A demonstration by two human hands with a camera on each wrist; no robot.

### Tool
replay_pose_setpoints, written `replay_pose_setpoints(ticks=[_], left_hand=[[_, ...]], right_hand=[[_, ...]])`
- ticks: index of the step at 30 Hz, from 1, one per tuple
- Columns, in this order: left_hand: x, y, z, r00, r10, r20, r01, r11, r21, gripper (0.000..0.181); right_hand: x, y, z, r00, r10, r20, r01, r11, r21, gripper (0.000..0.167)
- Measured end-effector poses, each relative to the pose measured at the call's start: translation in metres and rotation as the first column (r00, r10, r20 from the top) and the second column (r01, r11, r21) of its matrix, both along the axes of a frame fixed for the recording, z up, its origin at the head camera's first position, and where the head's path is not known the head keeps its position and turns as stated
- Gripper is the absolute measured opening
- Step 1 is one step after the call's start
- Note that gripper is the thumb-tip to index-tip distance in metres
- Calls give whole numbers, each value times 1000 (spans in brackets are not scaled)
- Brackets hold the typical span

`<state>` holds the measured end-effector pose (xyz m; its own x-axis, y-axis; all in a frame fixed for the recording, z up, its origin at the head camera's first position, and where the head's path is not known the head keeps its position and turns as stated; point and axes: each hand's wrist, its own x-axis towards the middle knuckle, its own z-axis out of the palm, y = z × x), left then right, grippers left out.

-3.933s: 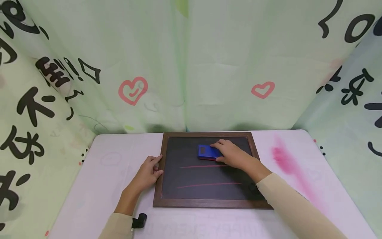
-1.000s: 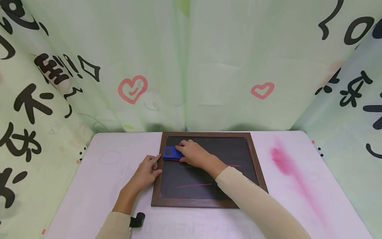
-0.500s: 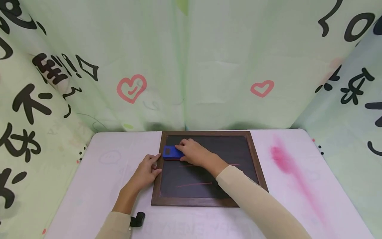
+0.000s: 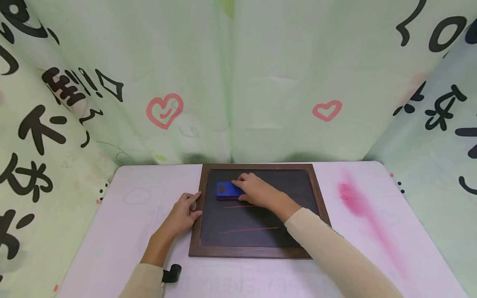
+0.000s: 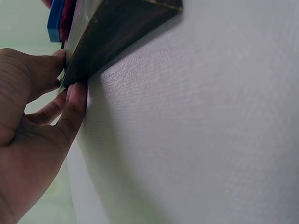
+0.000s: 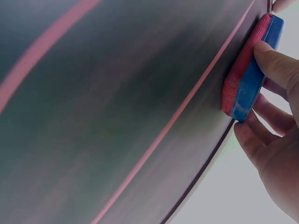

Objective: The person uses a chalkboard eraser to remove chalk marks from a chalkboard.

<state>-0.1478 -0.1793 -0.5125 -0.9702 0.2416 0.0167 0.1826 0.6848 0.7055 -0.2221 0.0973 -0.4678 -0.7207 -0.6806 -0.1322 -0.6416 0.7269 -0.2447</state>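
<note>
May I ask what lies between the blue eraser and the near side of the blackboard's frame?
In the head view, two pink lines on the blackboard lie between the blue eraser and the frame's near side.

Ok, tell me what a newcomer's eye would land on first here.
Probably the bright blue eraser, held by the right hand at the upper left of the wood-framed chalkboard. Next, the pink smear on the table right of it, then two red hearts on the green curtain behind.
</note>
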Motion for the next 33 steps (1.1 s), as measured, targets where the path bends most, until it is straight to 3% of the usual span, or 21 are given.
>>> replay_pose_setpoints(ticks=[8,19,27,33], left_hand=[[0,0,2,1000,4,15,-4,1000,-4,64],[2,0,-2,1000,1,-15,-1,1000,0,62],[2,0,-2,1000,8,18,-8,1000,3,64],[1,-1,-2,999,16,50,-17,1000,15,64]], right_hand=[[2,38,1,998,-53,-16,53,999,-3,60],[4,92,-4,992,-127,-25,126,992,-23,60],[14,132,-4,981,-176,-82,169,982,-83,56],[18,151,-1,972,-220,-84,214,974,-74,56]])
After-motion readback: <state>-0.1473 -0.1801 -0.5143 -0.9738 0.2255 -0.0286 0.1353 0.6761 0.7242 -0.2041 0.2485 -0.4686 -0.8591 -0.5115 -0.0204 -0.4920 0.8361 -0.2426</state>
